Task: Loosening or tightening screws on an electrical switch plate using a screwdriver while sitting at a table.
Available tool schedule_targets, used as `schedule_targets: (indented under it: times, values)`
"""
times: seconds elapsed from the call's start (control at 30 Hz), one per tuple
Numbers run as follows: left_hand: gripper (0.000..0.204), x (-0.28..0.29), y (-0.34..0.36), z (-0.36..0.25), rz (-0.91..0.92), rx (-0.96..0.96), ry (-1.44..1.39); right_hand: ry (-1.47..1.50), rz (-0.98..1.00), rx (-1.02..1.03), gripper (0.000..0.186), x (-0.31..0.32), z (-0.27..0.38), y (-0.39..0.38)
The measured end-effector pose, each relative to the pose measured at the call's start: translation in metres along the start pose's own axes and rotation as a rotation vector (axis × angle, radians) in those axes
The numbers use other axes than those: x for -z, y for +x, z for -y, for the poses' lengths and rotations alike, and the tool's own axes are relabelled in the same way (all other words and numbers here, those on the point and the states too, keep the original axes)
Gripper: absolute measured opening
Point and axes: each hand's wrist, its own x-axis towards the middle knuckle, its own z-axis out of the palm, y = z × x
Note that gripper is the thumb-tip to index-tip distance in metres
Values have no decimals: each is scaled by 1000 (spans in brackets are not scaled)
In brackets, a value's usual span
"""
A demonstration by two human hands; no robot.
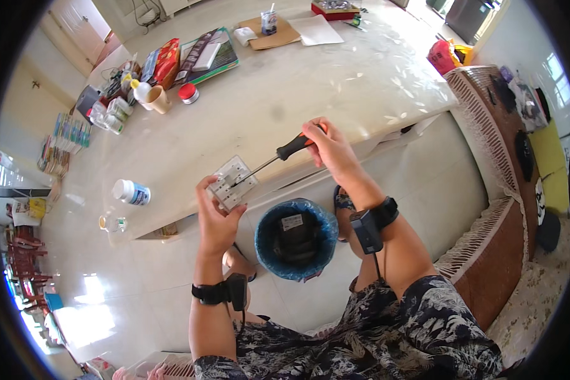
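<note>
My left hand [216, 218] grips a white socket panel [237, 174] with several outlet holes, at the near edge of the pale table [259, 107]. In my right hand [331, 147] is a screwdriver [292, 147] with a black and orange handle, its fingers closed round the handle's end. The long metal shaft slants down to the left, and its tip meets the face of the socket panel. Whether the tip sits in a slot or a screw is too small to tell.
Below the table edge stands a bin [296, 239] with a blue liner and dark contents. On the table are a white bottle [132, 192], a red-lidded jar [188, 93], a tan cup [158, 99] and books [212, 57]. A brown wooden seat [481, 266] is at the right.
</note>
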Motion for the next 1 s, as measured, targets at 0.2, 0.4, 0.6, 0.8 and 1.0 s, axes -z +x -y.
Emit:
schedule_targets:
  times: [0.2,0.4,0.6,0.8,1.0]
  values:
    - [75,4,-2,-3,-3,-9,-20,37,20,-8,27,-8,1,-5]
    - [73,2,-1,-1,3,-33,26,61,16,-35,18,-2,4,-2]
    - [73,1,0,-2,9,-23,2,137,45,-18,17,-4,4,-5]
    - [74,0,-1,-1,2,-43,37,86,62,-26,16,-1,6,-3]
    - [74,2,-2,0,6,-16,9,130,54,-7,27,-3,3,-5]
